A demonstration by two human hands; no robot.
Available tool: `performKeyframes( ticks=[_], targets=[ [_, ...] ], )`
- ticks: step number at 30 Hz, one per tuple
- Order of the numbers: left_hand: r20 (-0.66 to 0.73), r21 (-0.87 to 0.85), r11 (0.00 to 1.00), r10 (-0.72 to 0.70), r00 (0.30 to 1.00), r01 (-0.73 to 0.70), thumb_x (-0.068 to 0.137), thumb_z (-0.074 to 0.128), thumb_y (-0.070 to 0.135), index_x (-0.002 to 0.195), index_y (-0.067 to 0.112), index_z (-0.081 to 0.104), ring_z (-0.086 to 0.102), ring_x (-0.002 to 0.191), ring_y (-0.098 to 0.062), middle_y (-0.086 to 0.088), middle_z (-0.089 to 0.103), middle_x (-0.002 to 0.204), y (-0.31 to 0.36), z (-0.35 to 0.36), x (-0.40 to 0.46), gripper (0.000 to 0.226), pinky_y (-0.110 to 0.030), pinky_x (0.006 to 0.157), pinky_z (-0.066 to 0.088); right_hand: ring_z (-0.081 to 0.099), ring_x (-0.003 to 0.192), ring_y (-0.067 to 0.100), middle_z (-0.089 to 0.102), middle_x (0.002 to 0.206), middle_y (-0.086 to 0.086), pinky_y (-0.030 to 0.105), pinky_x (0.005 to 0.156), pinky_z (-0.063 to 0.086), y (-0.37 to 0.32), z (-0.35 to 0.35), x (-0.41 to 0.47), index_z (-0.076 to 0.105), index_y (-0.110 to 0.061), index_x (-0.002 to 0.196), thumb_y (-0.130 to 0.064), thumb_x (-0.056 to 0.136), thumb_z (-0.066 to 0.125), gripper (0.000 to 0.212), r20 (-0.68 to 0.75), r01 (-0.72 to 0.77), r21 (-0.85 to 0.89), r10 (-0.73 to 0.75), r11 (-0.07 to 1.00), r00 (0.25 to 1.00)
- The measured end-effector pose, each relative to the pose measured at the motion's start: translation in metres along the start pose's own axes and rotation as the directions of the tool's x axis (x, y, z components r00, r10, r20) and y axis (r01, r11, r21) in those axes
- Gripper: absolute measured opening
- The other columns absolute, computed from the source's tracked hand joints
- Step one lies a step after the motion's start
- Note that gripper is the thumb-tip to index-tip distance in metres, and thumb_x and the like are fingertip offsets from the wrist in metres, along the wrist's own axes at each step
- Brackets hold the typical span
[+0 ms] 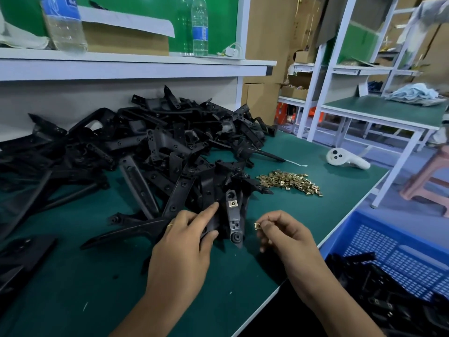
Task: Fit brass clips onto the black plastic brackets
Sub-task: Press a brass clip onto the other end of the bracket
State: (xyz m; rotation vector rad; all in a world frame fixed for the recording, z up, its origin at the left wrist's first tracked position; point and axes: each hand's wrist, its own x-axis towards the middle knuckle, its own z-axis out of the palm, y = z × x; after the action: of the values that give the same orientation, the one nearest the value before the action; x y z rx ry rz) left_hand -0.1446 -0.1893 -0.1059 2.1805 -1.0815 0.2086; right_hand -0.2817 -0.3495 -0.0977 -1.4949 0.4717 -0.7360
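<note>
My left hand point(184, 239) grips a black plastic bracket point(233, 220) near the table's front, thumb under it and forefinger stretched along its side. One brass clip point(232, 203) sits on the bracket's upper part. My right hand point(279, 231), just right of the bracket, pinches a second brass clip point(257, 225) between thumb and forefinger. A heap of loose brass clips point(290, 181) lies on the green mat behind my right hand. A large pile of black brackets point(145, 147) fills the table's left and middle.
A blue plastic crate point(398, 249) holding black brackets stands at the lower right, beyond the table edge. A white handheld controller point(345, 159) lies at the far right of the mat. Water bottles point(199, 25) stand on the white shelf above. Another bench stands to the right.
</note>
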Motion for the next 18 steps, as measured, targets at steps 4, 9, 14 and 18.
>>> performKeyframes(
  ticks=[4, 9, 14, 18],
  targets=[
    [-0.007, 0.008, 1.0, 0.006, 1.0, -0.006, 0.1, 0.045, 0.052, 0.155, 0.053, 0.031, 0.047, 0.073, -0.006, 0.023, 0.044, 0.105, -0.001, 0.0, 0.001, 0.056, -0.018, 0.053, 0.032, 0.058, 0.066, 0.015, 0.067, 0.075, 0.007, 0.031, 0.065, 0.053, -0.004, 0.001, 0.012, 0.073, -0.013, 0.082, -0.008, 0.099, 0.062, 0.021, -0.029, -0.145, 0.029, 0.146, 0.989, 0.989],
    [-0.026, 0.036, 0.999, 0.004, 1.0, -0.004, 0.102, 0.051, 0.047, 0.155, 0.052, 0.032, 0.051, 0.084, -0.007, 0.023, 0.043, 0.106, -0.002, 0.002, 0.003, 0.056, -0.017, 0.053, 0.036, 0.057, 0.06, 0.013, 0.064, 0.069, 0.007, 0.028, 0.06, 0.055, -0.009, 0.0, 0.012, 0.07, -0.005, 0.086, -0.005, 0.099, 0.061, 0.016, -0.13, -0.239, 0.156, 0.26, 0.958, 0.957],
    [-0.015, 0.034, 0.999, -0.002, 1.0, 0.002, 0.103, 0.05, 0.048, 0.154, 0.053, 0.029, 0.049, 0.086, -0.004, 0.024, 0.042, 0.105, -0.002, 0.003, 0.003, 0.056, -0.017, 0.054, 0.034, 0.057, 0.058, 0.012, 0.065, 0.071, 0.004, 0.029, 0.063, 0.056, -0.014, 0.003, 0.003, 0.068, -0.006, 0.088, -0.008, 0.098, 0.064, 0.011, -0.278, -0.267, 0.171, 0.306, 0.948, 0.91],
    [0.0, 0.013, 1.0, -0.005, 1.0, 0.005, 0.103, 0.051, 0.047, 0.154, 0.053, 0.029, 0.05, 0.083, -0.007, 0.023, 0.043, 0.106, -0.002, 0.002, 0.004, 0.056, -0.019, 0.055, 0.035, 0.058, 0.064, 0.014, 0.066, 0.069, 0.001, 0.028, 0.065, 0.056, -0.016, 0.002, -0.002, 0.068, -0.007, 0.09, -0.011, 0.097, 0.066, 0.008, -0.357, -0.248, 0.24, 0.323, 0.938, 0.877]
  ],
)
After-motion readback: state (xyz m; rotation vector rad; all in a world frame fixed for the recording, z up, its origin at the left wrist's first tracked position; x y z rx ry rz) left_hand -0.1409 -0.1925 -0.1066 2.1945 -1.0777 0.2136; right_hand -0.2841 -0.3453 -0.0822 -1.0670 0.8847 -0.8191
